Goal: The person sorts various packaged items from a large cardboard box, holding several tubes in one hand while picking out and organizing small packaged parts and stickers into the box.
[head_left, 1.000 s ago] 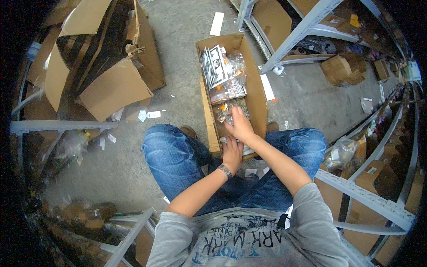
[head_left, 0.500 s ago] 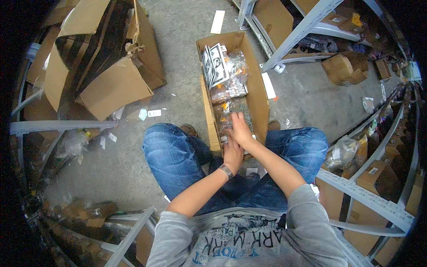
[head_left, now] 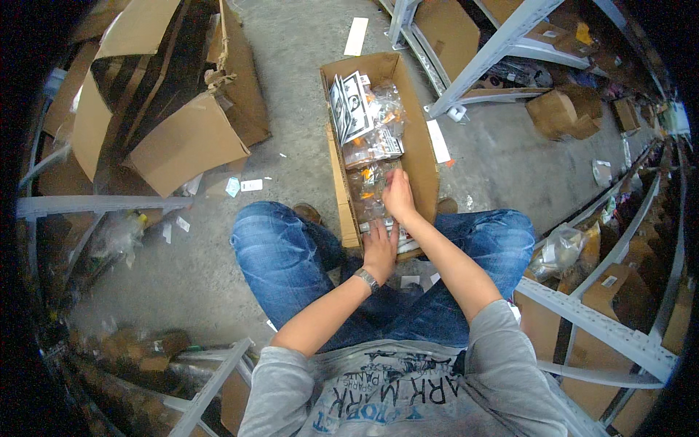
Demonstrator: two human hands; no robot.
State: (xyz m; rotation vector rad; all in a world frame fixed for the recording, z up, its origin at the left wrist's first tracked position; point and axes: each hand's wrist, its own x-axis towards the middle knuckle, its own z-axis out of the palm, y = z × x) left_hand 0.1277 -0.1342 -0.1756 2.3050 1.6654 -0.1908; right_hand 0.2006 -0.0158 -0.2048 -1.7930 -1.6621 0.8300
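An open, long cardboard box (head_left: 422,146) stands on the floor between my knees, packed with clear plastic packets (head_left: 375,151) that show orange bits. Black-and-white printed sheets (head_left: 352,109) lean against its left wall at the far end. My left hand (head_left: 380,249), a metal watch at its wrist, lies over the contents at the box's near end, fingers stretched out. Farther in, along the right wall, my right hand (head_left: 397,198) has its fingers curled down among the packets. Whatever is between those fingers is hidden.
To the left sits a big torn carton (head_left: 193,142). Grey metal shelving (head_left: 488,62) rises at the right, with a small open carton (head_left: 561,113) beside it. Paper scraps (head_left: 252,185) litter the concrete floor, and a clear plastic bag (head_left: 561,247) lies near my right knee.
My right hand has shifted slightly away from me and right, and its fingers have curled in. My left hand has moved a little nearer me, its fingers now more spread.
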